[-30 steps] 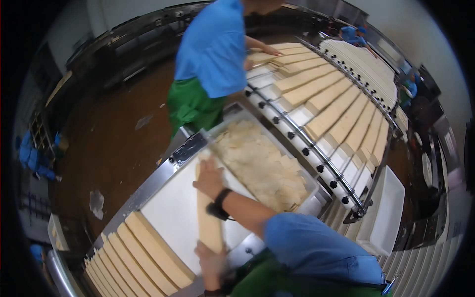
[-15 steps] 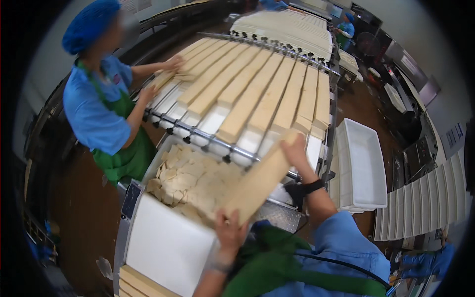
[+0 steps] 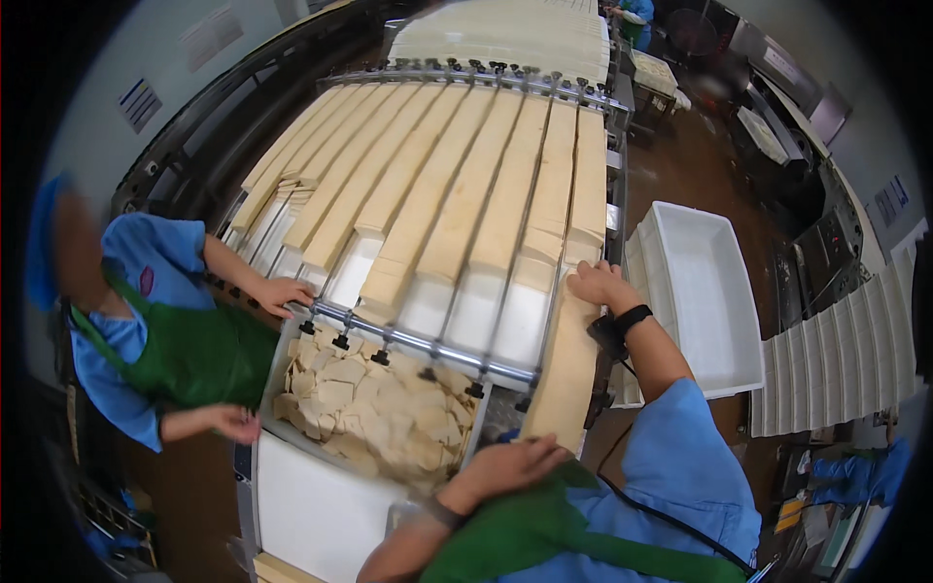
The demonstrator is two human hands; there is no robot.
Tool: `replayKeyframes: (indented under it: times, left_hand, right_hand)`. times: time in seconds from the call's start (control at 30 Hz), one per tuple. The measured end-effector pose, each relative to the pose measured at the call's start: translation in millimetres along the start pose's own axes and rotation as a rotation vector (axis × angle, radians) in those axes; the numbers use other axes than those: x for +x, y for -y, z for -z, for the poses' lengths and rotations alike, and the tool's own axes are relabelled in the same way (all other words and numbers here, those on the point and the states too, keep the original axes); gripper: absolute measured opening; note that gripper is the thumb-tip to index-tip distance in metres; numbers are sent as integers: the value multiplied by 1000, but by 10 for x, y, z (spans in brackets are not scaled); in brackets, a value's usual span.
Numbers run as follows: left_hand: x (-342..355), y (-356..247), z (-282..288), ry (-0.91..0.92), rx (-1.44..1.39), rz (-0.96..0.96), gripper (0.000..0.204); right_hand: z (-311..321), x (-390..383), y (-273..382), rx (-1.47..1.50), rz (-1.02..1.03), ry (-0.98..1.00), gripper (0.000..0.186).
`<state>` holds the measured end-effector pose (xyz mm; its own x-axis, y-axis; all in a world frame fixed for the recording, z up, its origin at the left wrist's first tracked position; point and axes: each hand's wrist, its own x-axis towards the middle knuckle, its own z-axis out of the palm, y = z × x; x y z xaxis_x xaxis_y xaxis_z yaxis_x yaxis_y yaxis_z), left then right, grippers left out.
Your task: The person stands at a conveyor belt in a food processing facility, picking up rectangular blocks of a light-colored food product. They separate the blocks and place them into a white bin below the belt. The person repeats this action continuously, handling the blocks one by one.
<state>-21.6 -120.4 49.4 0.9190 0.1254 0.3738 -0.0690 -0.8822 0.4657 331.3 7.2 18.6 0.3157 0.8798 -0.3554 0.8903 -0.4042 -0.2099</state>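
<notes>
A long stack of thin, pale dough sheets (image 3: pixel 564 374) lies lengthwise between my two hands, at the right front of the conveyor. My right hand (image 3: pixel 598 286) is bent round its far end, close to the end of the rightmost row. At its near end, by my apron, my left hand (image 3: pixel 510 469) holds it with the fingers laid across; the palm side is hidden. Beyond, similar dough stacks (image 3: pixel 462 194) lie side by side on white belts (image 3: pixel 481 311). To the left sits a bin (image 3: pixel 275 377) of loose dough pieces (image 3: pixel 360 389).
A co-worker (image 3: pixel 175 321) stands at left, one hand on the metal rail (image 3: pixel 428 352) with black knobs. White stacked crates (image 3: pixel 705 291) stand at right, beside corrugated white panels (image 3: pixel 836 360). A white surface (image 3: pixel 321 505) lies front left.
My hands have swung the dough stack rightward, from slanting over the bin to beside the conveyor's right edge. The co-worker has let go of the leftmost stacks and moved nearer. My view has shifted.
</notes>
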Motion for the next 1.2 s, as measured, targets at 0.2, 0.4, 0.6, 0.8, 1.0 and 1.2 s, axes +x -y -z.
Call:
replayKeyframes:
  times: [0.2,0.4,0.6,0.8,1.0,1.2]
  left_hand:
    - [151,190,-87,58,130,23,48]
    - [359,411,-308,77,-49,189,36]
    - [718,646,-287,32,76,143,16]
    - [552,613,-226,86,-40,374,16]
    - [-164,577,217,-333,83,428,16]
    - [-1345,472,58,-499,301,995,44]
  right_hand:
    - [-150,269,-123,29,85,-278,54]
    - [-111,231,-47,-79,178,-581,42]
    - [75,-527,130,174,385,-357,34]
    - [-23,-1453,329,286,896,-538,7]
    - [-353,-1726,316,-92,947,-522,35]
    - [-321,-1870,614,-164,910,-561,27]
